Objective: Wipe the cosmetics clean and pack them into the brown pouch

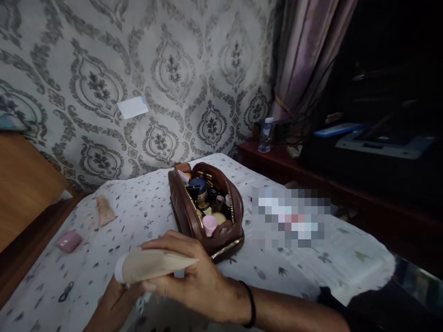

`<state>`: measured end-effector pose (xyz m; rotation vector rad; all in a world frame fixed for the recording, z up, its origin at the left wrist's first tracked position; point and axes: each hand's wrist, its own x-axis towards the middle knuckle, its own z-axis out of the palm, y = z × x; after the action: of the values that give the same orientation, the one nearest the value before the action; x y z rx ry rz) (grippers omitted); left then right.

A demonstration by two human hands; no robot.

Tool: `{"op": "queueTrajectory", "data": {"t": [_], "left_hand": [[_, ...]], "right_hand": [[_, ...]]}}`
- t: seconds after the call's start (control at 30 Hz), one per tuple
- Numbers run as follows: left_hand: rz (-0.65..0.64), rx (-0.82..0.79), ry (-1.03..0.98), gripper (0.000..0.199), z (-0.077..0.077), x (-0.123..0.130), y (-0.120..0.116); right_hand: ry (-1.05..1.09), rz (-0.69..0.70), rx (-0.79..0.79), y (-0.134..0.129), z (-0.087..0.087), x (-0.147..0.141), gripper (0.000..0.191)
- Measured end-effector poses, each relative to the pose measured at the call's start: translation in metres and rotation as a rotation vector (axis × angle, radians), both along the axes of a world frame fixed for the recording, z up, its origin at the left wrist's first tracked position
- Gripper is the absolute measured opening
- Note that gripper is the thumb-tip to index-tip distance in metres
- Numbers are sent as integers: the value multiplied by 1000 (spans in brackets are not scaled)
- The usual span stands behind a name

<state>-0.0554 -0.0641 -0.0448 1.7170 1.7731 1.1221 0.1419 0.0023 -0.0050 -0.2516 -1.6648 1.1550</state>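
In the head view, my right hand (197,281) is closed around a beige squeeze tube (148,266) with a white cap. The tube lies almost level, its cap end pointing left and its flat end toward my wrist. My left hand (119,295) is below the cap end, close to my right fingertips. Its fingers are mostly hidden behind the tube and my right hand, so their grip does not show. Just beyond my hands an unzipped brown toiletry bag (183,214) stands on the bed, packed with jars, a pink-lidded container (209,225) and other cosmetics.
On the patterned white sheet (270,258), a peach tube (104,210) and a pink object (68,241) lie left of the bag. A blurred-out patch covers something at right. A plastic bottle (266,136) stands on the dark red furniture (249,150) behind.
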Motion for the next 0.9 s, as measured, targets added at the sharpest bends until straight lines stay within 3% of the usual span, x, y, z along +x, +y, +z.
{"op": "queueTrajectory", "data": {"t": [0.13, 0.23, 0.3, 0.43, 0.53, 0.67, 0.8, 0.9], "left_hand": [[-122, -5, 26, 43, 14, 17, 10], [-107, 108, 146, 29, 13, 19, 14], [-74, 164, 155, 28, 9, 16, 19], [-3, 148, 172, 32, 1, 12, 39], [-6, 79, 201, 36, -5, 10, 55], [-167, 35, 186, 53, -11, 11, 64], [-180, -14, 164, 56, -15, 12, 64], [-291, -60, 162, 58, -22, 12, 66]], "right_hand": [[-11, -46, -4, 5, 15, 34, 26], [-43, -97, -107, 15, 32, 68, 28], [-92, -174, -119, 29, 45, 89, 28], [-220, -406, 31, 78, 70, 115, 28], [-471, -568, 147, 121, 88, 116, 33], [-980, -529, 218, 165, 107, 101, 31], [-1319, -572, 353, 179, 117, 78, 33], [-1460, -627, 494, 173, 119, 62, 32]]}}
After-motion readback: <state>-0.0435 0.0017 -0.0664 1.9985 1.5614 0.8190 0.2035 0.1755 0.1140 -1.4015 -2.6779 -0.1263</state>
